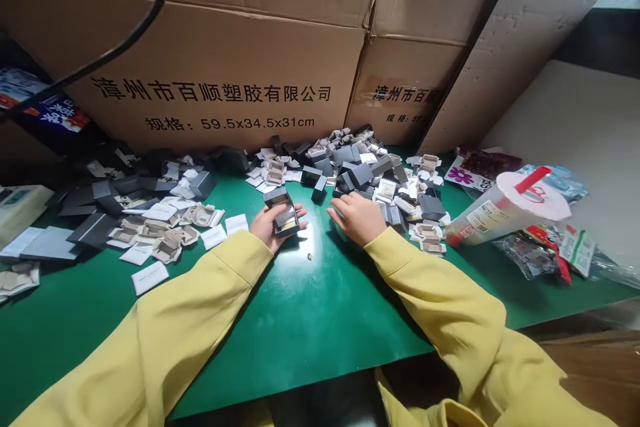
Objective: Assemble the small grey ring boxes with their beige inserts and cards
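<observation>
My left hand [267,225] is closed round a small open dark grey box [284,211] with a pale lining, held just above the green table [310,320]. My right hand [356,217] rests palm down on the table to the right of the box, fingers stretched toward it and holding nothing. Right behind that hand lies a heap of small grey boxes and beige inserts [370,170]. Both arms wear yellow sleeves.
A second pile of grey lids, white cards and beige inserts [150,213] lies at the left. Large cardboard cartons [215,60] wall off the back. A lidded drink cup with a red straw [505,207] lies on snack wrappers at the right. A black cable [125,40] crosses the upper left.
</observation>
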The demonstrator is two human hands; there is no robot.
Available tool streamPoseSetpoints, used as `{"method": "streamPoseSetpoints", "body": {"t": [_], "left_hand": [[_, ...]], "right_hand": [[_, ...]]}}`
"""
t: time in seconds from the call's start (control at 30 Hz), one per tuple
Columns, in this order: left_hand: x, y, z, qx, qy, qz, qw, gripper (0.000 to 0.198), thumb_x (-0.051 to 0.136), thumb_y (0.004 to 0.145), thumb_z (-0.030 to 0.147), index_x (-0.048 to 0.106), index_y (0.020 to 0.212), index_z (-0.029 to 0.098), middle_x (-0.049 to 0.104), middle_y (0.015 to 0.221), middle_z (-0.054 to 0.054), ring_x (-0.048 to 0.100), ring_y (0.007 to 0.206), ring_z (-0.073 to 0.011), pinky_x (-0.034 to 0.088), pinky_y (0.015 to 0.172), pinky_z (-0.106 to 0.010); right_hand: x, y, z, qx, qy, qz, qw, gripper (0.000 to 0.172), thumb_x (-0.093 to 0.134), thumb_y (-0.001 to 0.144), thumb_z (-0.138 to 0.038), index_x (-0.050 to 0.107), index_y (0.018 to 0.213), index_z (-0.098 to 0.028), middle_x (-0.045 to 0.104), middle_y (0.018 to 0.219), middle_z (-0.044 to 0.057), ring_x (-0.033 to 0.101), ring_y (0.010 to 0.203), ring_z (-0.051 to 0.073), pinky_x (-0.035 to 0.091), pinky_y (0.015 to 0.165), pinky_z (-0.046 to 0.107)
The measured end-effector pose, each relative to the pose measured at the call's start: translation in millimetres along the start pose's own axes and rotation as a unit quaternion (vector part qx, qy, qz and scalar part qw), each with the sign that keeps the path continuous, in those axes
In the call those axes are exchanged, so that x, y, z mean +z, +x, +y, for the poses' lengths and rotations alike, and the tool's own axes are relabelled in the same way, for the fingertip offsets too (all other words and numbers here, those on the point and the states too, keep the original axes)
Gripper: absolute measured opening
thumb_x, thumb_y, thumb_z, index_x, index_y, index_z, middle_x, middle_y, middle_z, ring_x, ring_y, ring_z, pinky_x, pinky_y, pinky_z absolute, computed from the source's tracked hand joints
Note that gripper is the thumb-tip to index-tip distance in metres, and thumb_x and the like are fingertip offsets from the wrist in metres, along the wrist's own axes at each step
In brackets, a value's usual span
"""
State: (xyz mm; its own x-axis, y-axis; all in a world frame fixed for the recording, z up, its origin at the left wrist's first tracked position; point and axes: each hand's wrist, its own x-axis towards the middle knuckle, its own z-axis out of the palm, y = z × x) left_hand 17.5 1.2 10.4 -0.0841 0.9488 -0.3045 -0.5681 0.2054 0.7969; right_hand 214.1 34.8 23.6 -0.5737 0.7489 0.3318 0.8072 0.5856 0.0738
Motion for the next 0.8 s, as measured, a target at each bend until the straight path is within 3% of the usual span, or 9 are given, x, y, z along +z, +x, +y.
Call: {"method": "streamPoseSetpoints", "body": {"t": [0.07, 0.17, 0.37, 0.5, 0.63, 0.7, 0.8], "left_hand": [[-0.4, -4.6, 2.2, -0.020, -0.010, -0.036, 0.999, 0.033, 0.063, 0.067, 0.022, 0.051, 0.097, 0.015, 0.065, 0.098, -0.012, 0.061, 0.099, -0.0295, 0.053, 0.078, -0.049], [-0.4, -9.3, 2.0, -0.040, -0.022, -0.081, 0.996, 0.042, 0.065, 0.067, 0.024, 0.048, 0.105, 0.018, 0.062, 0.106, -0.012, 0.058, 0.105, -0.0298, 0.050, 0.083, -0.053], [0.2, -7.0, -0.4, -0.070, -0.037, -0.101, 0.992, 0.045, 0.054, 0.077, 0.049, 0.050, 0.108, 0.018, 0.060, 0.111, -0.014, 0.057, 0.106, -0.0300, 0.050, 0.081, -0.051], [1.4, -6.4, -1.3, -0.097, -0.035, -0.107, 0.989, 0.046, 0.046, 0.080, 0.053, 0.052, 0.108, 0.017, 0.062, 0.108, -0.014, 0.060, 0.100, -0.0291, 0.049, 0.081, -0.050], [3.2, -8.6, -2.7, -0.143, -0.015, -0.127, 0.981, 0.042, 0.044, 0.082, 0.046, 0.054, 0.109, 0.016, 0.061, 0.112, -0.014, 0.061, 0.100, -0.0280, 0.049, 0.083, -0.046], [4.1, -9.8, -3.0, -0.149, -0.004, -0.131, 0.980, 0.041, 0.046, 0.082, 0.043, 0.053, 0.112, 0.015, 0.062, 0.111, -0.014, 0.061, 0.098, -0.0278, 0.049, 0.082, -0.044], [4.8, -11.0, -3.3, -0.147, 0.013, -0.132, 0.980, 0.042, 0.047, 0.083, 0.040, 0.048, 0.117, 0.016, 0.064, 0.107, -0.015, 0.063, 0.094, -0.0271, 0.052, 0.077, -0.040]], "right_hand": [[-9.8, -1.0, 11.6, 0.050, -0.051, -0.071, 0.995, 0.033, 0.042, 0.088, -0.042, 0.063, 0.092, -0.017, 0.062, 0.086, 0.010, 0.054, 0.085, 0.019, 0.035, 0.062, 0.026], [-18.0, -4.0, 15.5, 0.069, -0.087, -0.158, 0.981, 0.025, 0.052, 0.083, -0.038, 0.061, 0.097, -0.019, 0.062, 0.088, 0.010, 0.057, 0.083, 0.021, 0.037, 0.063, 0.027], [-17.7, -8.4, 2.6, 0.076, -0.114, -0.205, 0.969, 0.021, 0.044, 0.084, -0.012, 0.059, 0.096, -0.018, 0.061, 0.087, 0.011, 0.062, 0.077, 0.022, 0.039, 0.058, 0.027], [-16.1, -7.4, 9.8, 0.089, -0.073, -0.151, 0.982, 0.027, 0.038, 0.085, -0.013, 0.061, 0.098, -0.018, 0.062, 0.086, 0.011, 0.063, 0.073, 0.022, 0.043, 0.058, 0.029], [-10.7, -3.7, 20.6, 0.131, 0.143, -0.002, 0.981, 0.030, 0.044, 0.079, -0.014, 0.062, 0.102, -0.019, 0.065, 0.092, 0.007, 0.062, 0.080, 0.018, 0.048, 0.072, 0.031], [-6.6, -1.8, 20.4, 0.149, 0.304, 0.064, 0.939, 0.030, 0.047, 0.076, -0.016, 0.062, 0.102, -0.017, 0.066, 0.091, 0.005, 0.062, 0.080, 0.016, 0.050, 0.075, 0.029], [-2.0, -0.2, 12.0, 0.183, 0.507, 0.088, 0.838, 0.031, 0.053, 0.074, -0.025, 0.061, 0.102, -0.016, 0.065, 0.086, 0.004, 0.061, 0.076, 0.015, 0.054, 0.066, 0.029]]}}
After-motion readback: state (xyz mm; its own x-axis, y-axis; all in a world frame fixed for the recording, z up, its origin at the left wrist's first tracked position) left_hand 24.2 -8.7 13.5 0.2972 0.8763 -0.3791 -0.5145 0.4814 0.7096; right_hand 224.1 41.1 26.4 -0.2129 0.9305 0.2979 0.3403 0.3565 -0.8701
